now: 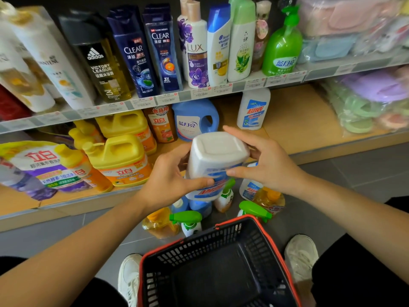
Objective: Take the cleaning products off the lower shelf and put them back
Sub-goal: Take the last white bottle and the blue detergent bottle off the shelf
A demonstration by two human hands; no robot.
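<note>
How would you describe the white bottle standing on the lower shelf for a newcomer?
Find the lower wooden shelf. Right of the blue handled jug stands a white bottle with a blue-and-red label. It stands apart, bare shelf on its right.

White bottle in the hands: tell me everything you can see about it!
The white bottle looks like smooth plastic, with a blue and red label round its side. It is tipped so its squarish bottom faces the camera; its cap end is hidden. The left hand and right hand grip it from both sides, in the air before the lower shelf.
</note>
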